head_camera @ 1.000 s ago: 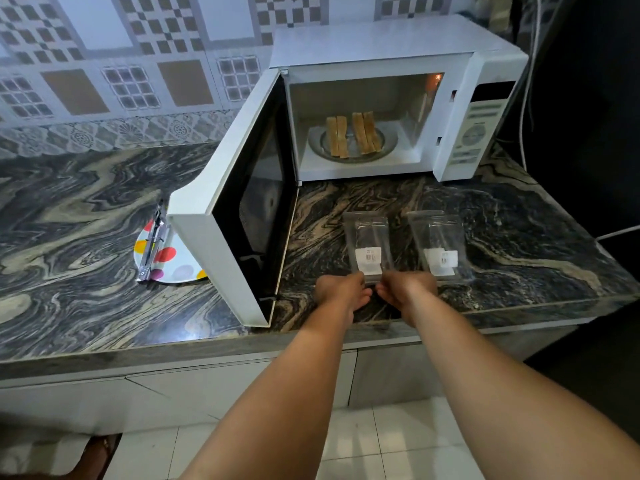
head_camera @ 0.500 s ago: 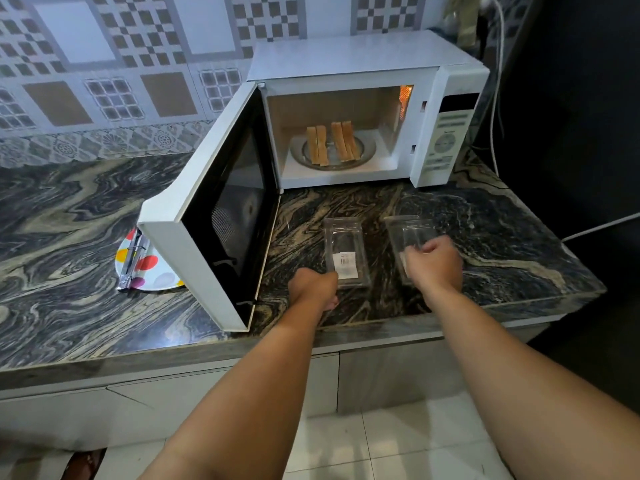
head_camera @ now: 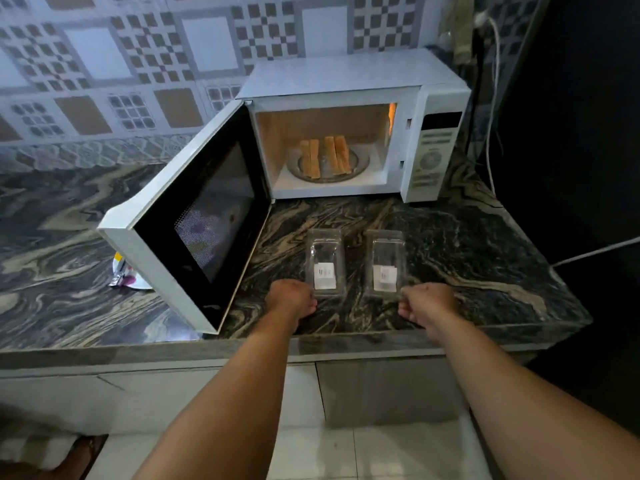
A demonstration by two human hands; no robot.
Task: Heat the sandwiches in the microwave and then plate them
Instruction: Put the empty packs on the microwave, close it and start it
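Nearest the camera, both forearms reach over the front edge of the marbled surface (head_camera: 485, 244). The left hand (head_camera: 291, 299) sits just beside the near corner of the left clear container (head_camera: 325, 263), its fingers curled under; whether they touch the plastic cannot be told. The right hand (head_camera: 427, 303) rests near the corner of the right clear container (head_camera: 385, 259), fingers likewise curled and seemingly holding nothing. Both containers lie flat, side by side, apparently empty, each with a white label. To the left, the microwave door (head_camera: 194, 237) swings wide over the surface, and behind it a spotted plate (head_camera: 133, 280) peeks out, mostly hidden. Farther back, the microwave (head_camera: 346, 126) stands open and lit, and the sandwiches (head_camera: 325, 155) are inside on the round metal tray (head_camera: 360, 168): two pairs of thin, pale golden slices standing on edge, leaning slightly. The heating step looks not yet begun. The risks, as I judge them: the upright slices could topple when the turntable starts or the door is shut hard; the tray looks metallic, which may spark; and the wide door blocks the plate, so reaching for it could knock the door or sweep a light container off the edge.
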